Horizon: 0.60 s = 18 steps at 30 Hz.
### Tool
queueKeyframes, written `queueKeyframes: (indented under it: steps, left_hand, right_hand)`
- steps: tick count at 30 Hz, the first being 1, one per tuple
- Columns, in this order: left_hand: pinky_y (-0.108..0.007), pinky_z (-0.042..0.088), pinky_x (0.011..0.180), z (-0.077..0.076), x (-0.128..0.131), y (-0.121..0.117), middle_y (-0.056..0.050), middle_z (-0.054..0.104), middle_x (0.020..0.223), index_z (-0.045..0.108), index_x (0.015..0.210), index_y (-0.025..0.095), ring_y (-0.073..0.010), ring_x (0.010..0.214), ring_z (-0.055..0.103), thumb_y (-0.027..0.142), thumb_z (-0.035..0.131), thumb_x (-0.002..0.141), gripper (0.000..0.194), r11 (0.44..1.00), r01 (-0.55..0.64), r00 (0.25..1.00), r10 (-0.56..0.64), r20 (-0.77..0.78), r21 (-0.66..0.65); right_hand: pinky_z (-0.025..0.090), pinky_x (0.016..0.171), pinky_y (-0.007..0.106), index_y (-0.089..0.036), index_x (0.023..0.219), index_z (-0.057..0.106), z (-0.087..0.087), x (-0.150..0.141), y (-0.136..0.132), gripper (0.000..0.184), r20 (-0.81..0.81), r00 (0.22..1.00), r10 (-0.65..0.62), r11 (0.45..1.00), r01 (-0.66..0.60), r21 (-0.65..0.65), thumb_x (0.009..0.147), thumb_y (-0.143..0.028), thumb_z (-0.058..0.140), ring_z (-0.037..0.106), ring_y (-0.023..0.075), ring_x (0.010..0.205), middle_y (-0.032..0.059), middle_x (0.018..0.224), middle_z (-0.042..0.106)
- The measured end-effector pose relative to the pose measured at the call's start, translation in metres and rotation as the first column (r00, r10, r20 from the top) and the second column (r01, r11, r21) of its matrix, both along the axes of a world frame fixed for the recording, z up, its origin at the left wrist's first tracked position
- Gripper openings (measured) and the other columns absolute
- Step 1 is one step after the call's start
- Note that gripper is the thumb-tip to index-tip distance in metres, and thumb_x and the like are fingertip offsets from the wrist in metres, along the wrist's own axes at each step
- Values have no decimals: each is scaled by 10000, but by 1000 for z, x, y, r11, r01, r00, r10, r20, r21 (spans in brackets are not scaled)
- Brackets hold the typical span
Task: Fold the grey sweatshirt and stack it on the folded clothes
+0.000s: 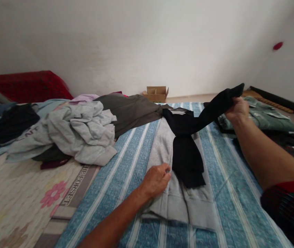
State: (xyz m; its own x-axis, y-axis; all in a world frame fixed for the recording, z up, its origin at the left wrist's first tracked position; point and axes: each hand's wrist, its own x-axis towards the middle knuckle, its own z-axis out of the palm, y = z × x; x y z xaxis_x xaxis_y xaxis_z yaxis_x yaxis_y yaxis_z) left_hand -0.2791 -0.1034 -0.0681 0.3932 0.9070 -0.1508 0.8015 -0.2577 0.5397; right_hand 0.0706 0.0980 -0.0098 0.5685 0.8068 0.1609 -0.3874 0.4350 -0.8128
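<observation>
A grey sweatshirt [178, 199] lies flat on the blue striped sheet [126, 151]. My left hand [156, 179] rests on its left edge, fingers pinched on the grey cloth. A black garment [188, 151] lies across the sweatshirt. My right hand [237, 109] grips one end of that black garment and holds it lifted off the bed, stretched toward the right.
A pile of grey, dark and light-blue clothes [71, 131] sits at the left. Folded green clothing [263, 117] lies by my right hand. A red pillow [28, 86] leans on the wall, and a cardboard box [155, 93] stands on the floor behind. A floral sheet [20, 199] covers the left.
</observation>
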Motion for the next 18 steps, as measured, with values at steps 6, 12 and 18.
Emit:
queueKeyframes:
  steps: [6, 12, 18]
  left_hand:
    - [-345, 382, 1005, 0, -12, -7, -110, 557, 1243, 552, 1153, 155, -213, 1191, 485, 178, 431, 851, 326, 941, 25, 999, -12, -41, 338]
    - [-486, 189, 1121, -9, -13, -20, -140, 303, 1487, 368, 1380, 120, -260, 1388, 212, 354, 381, 921, 515, 976, 184, 952, -148, -268, 116]
    - [-403, 266, 1101, 7, -5, 26, -149, 477, 1357, 547, 1164, 129, -227, 1291, 395, 243, 374, 908, 330, 946, 140, 967, -67, -245, 292]
  right_hand:
    - [488, 743, 262, -209, 719, 533, -8, 2, -17, 143, -96, 994, 57, 998, -57, 5, 673, -103, 450, 584, 129, 747, -20, 724, 615]
    - [483, 671, 236, -204, 691, 522, -14, -5, -30, 126, -106, 993, 57, 998, -59, -19, 635, -95, 493, 563, 118, 653, -32, 687, 594]
    - [471, 599, 219, -199, 689, 550, -17, -8, -38, 102, -92, 994, 60, 998, -61, -7, 629, -121, 525, 565, 117, 614, -37, 659, 596]
